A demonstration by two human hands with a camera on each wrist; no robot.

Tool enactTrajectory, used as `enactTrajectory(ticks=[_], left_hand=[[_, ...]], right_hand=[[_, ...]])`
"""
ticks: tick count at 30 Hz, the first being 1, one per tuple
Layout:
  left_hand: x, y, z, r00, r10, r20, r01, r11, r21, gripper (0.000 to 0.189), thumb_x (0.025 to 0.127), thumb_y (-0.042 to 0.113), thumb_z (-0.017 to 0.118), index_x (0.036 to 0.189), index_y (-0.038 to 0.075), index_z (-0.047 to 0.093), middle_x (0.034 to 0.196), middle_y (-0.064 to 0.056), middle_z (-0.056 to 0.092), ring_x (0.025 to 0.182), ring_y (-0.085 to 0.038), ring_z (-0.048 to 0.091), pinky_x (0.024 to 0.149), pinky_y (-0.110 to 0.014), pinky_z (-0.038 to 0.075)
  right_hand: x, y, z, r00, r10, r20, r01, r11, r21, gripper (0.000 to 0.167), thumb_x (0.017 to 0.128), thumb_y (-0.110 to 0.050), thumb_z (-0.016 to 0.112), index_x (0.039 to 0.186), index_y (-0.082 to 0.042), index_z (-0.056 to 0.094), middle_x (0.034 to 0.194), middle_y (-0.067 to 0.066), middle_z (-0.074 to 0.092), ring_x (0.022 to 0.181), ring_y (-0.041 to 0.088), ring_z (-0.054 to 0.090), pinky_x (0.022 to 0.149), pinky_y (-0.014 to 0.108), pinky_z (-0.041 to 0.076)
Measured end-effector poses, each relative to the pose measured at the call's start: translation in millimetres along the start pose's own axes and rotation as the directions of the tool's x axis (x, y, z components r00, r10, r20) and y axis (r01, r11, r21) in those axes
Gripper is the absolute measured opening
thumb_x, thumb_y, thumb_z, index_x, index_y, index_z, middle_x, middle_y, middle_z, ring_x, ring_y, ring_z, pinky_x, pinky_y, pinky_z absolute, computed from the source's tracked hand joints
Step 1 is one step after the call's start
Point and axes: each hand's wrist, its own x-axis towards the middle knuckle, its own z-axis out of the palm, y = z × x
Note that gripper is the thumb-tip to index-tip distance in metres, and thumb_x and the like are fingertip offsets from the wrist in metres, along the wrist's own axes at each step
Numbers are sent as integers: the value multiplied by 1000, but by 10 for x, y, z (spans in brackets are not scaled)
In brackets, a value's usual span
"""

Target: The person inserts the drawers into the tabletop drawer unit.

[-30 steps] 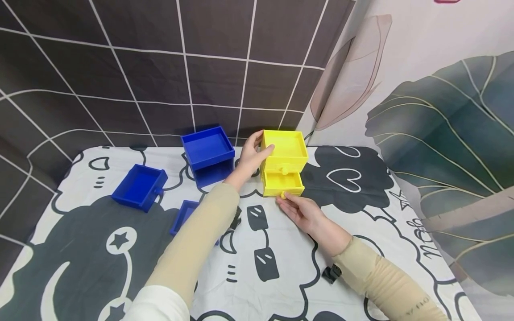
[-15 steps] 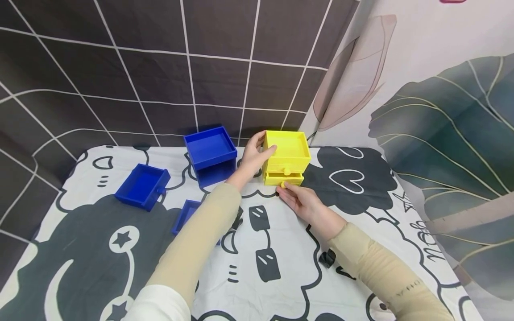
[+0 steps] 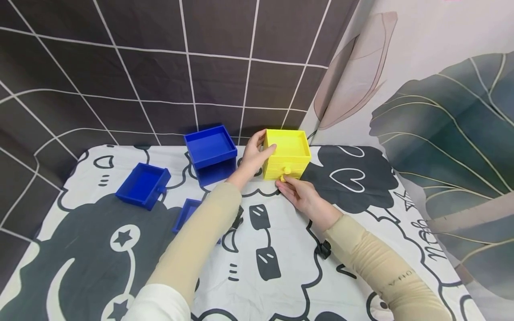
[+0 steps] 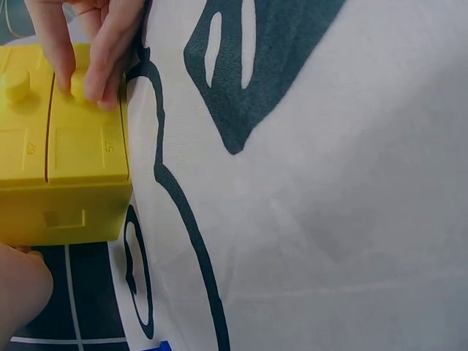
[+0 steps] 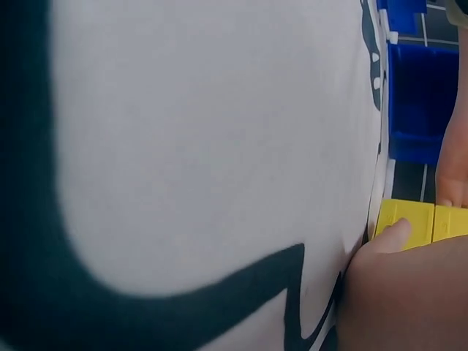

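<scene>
A small yellow drawer cabinet (image 3: 290, 143) with a tray-like top and two stacked drawers stands at the back of the cloth. My left hand (image 3: 254, 156) grips its left side, thumb over the top edge and fingers behind. With thumb and fingers, my right hand (image 3: 301, 195) pinches the round knob of the lower drawer (image 4: 88, 142). Both drawer fronts lie flush with the body in the left wrist view. The upper drawer's knob (image 4: 16, 86) is untouched. In the right wrist view, part of the yellow front is hidden behind my right hand (image 5: 409, 300).
Left of the yellow cabinet stands a blue cabinet (image 3: 210, 149) with an open, drawerless front. One blue drawer (image 3: 143, 185) lies on the patterned cloth; another blue drawer (image 3: 186, 211) is partly under my left forearm. A small black object (image 3: 323, 249) sits beside my right sleeve.
My right hand has pushed the lower yellow drawer inward, from well pulled out to flush with the cabinet. My left hand has kept its hold on the cabinet's side.
</scene>
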Motion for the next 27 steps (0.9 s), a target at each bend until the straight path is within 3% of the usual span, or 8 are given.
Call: enactTrajectory(ticks=[12, 19, 23, 27], left_hand=[[-27, 44, -13, 999, -38, 14, 38, 999, 34, 68, 104, 11, 67, 163, 1, 35, 170, -18, 38, 160, -30, 36, 135, -36, 28], [-169, 102, -104, 994, -61, 85, 56, 996, 64, 66, 106, 12, 64, 163, -1, 33, 171, -18, 36, 160, -30, 35, 135, -37, 28], [-246, 178, -183, 990, -57, 130, 49, 997, 64, 65, 106, 13, 64, 162, -2, 35, 170, -18, 38, 160, -30, 35, 135, -39, 30], [-301, 286, -271, 986, -33, 166, 19, 996, 82, 62, 106, 15, 63, 161, 0, 38, 169, -17, 40, 160, -29, 36, 134, -40, 31]], right_hand=[[-90, 43, -28, 996, 27, 86, -21, 997, -79, 20, 110, -17, 60, 123, -3, 63, 90, 10, 81, 86, 17, 81, 96, 28, 65], [-174, 73, -25, 989, 37, 140, -20, 992, -123, 29, 111, -17, 57, 134, -1, 61, 95, 9, 82, 92, 17, 81, 107, 32, 59], [-244, 53, 34, 982, 27, 186, 5, 986, -168, 28, 111, -16, 56, 135, -2, 62, 98, 8, 82, 94, 16, 81, 108, 32, 57], [-343, 14, 107, 958, 1, 285, 63, 974, -215, 22, 112, -13, 54, 123, -4, 70, 101, 7, 82, 97, 16, 80, 108, 33, 56]])
